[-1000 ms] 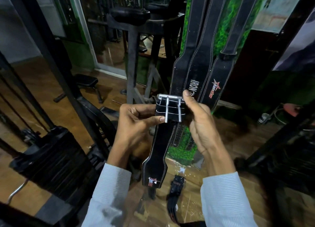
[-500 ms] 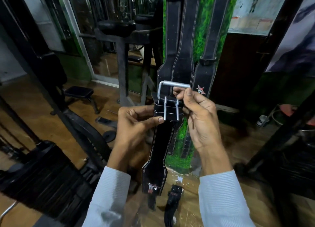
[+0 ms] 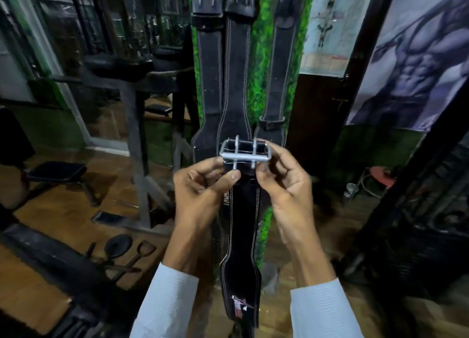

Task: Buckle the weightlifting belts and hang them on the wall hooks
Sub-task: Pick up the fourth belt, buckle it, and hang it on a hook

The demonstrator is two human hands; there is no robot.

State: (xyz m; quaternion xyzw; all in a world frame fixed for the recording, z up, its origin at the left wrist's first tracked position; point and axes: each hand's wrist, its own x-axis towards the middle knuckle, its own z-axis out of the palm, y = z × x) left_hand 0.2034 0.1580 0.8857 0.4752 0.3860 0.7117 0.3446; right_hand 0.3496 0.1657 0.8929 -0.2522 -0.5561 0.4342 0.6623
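I hold a black leather weightlifting belt [image 3: 242, 238] upright in front of me, its wide part with a red and white logo hanging down between my arms. Its silver two-prong buckle [image 3: 243, 154] is at the top, tilted flat toward me. My left hand [image 3: 203, 193] pinches the belt just under the buckle's left side. My right hand [image 3: 284, 180] grips the buckle's right end. Three black belts hang on the green wall behind: one on the left [image 3: 208, 83], one in the middle [image 3: 234, 88], one on the right [image 3: 281, 78]. The hooks are out of view.
A dark gym machine frame with a padded seat [image 3: 132, 68] stands to the left. A small bench [image 3: 55, 171] sits on the wooden floor. Cable handles [image 3: 121, 251] lie on the floor. Black equipment [image 3: 418, 223] fills the right; posters [image 3: 411, 58] cover the wall.
Both hands raised the belt toward the hanging belts. The buckle frame, swung up half a second ago, now lies tilted flat at the top. My view tipped upward.
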